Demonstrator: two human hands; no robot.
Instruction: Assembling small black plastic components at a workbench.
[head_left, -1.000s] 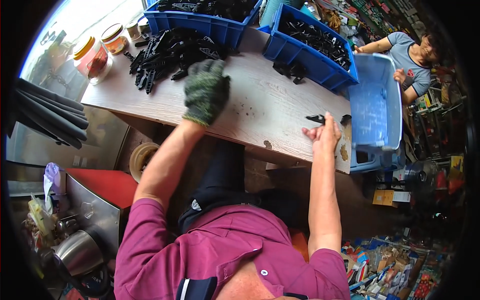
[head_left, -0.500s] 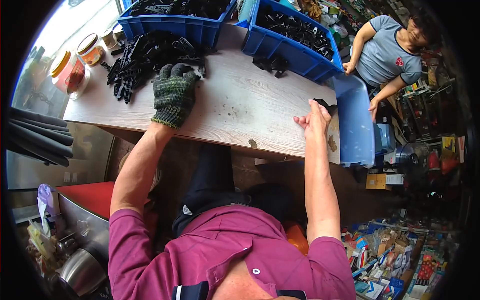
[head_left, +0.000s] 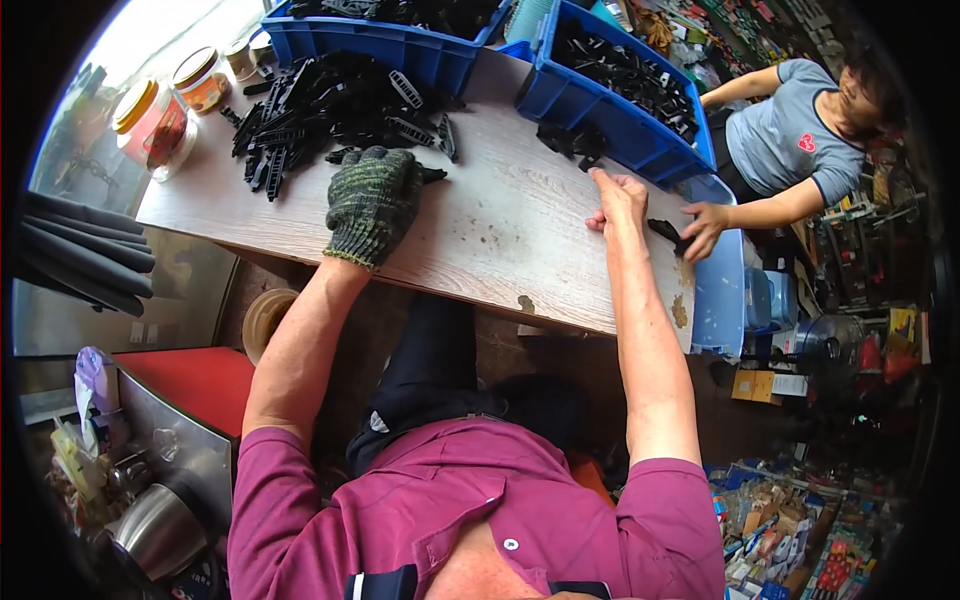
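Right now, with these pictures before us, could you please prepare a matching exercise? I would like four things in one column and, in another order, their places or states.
Things:
1. left hand
2. right hand
3. larger jar
4. pale blue tub

Places or states:
A. at the right end of the table
B. bare
C. at the left end of the table
D. covered by a dark green knitted glove

Pairs: 1-D, 2-B, 3-C, 4-A

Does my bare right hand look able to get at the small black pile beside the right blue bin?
Probably yes: your right hand is close to the small black pile, nothing visibly stands between them, and the co-worker's hand is off to the right.
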